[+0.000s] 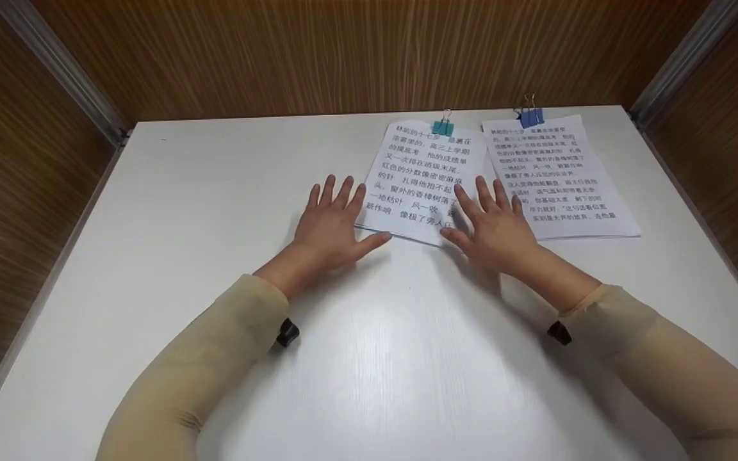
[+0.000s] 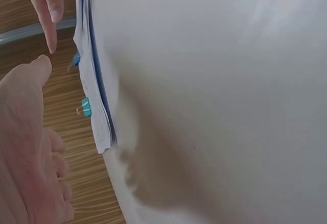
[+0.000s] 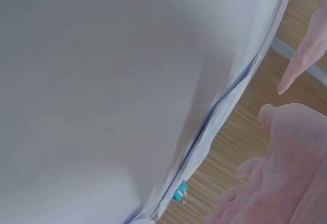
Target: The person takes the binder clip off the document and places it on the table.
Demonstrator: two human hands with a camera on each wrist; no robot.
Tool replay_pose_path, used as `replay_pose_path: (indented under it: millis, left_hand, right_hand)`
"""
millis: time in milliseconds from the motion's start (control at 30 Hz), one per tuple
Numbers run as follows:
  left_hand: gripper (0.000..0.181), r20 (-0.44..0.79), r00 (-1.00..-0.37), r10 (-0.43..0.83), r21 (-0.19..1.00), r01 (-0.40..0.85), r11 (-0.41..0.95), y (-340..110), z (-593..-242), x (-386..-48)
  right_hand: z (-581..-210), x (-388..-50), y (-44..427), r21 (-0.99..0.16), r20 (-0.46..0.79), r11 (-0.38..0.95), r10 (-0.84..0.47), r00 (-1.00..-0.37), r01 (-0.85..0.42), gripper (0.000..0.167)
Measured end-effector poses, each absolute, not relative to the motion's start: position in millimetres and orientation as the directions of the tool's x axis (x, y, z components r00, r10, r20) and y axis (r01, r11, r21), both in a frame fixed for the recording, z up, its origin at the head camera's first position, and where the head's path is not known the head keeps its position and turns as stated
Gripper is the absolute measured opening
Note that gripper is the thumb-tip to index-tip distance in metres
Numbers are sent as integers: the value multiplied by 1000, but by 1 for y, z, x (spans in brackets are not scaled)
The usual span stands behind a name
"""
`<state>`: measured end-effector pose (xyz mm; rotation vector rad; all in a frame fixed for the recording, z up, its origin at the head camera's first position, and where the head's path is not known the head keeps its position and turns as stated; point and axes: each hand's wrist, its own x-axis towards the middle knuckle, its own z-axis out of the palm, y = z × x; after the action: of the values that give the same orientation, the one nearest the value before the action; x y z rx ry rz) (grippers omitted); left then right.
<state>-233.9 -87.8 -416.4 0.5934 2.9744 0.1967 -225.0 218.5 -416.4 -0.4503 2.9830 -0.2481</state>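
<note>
Two stacks of printed paper lie toward the back of the white table. The nearer stack (image 1: 423,173) carries a teal binder clip (image 1: 443,128) on its top edge. The other stack (image 1: 555,179), to its right, has a blue binder clip (image 1: 531,117). My left hand (image 1: 330,227), fingers spread and straight, hovers by the left lower corner of the teal-clipped stack. My right hand (image 1: 497,230), also spread, is over the lower right of that stack and covers part of both sheets' text. Neither hand holds anything. In the wrist views both palms appear raised above the table.
The white table (image 1: 151,269) is bordered by wood-grain panels (image 1: 369,57) at the back and both sides. Metal strips (image 1: 61,57) run up the corners. Dark small devices (image 1: 288,333) sit under the sleeve cuffs.
</note>
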Motion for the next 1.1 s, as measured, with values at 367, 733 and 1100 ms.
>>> replay_pose_path:
  millis: [367, 733, 1100]
  left_hand:
    - [92, -92, -910, 405, 187, 383, 904, -74, -429, -267]
    - [85, -173, -881, 440, 196, 407, 892, -76, -442, -275]
    - [87, -297, -851, 434, 200, 389, 899, -72, -432, -287]
  right_hand:
    - [-427, -257, 222, -210, -163, 944, -289, -943, -253, 91]
    - [-431, -266, 227, -250, -260, 921, -362, -895, -300, 81]
    - [-426, -273, 228, -228, -256, 911, -397, -882, -344, 82]
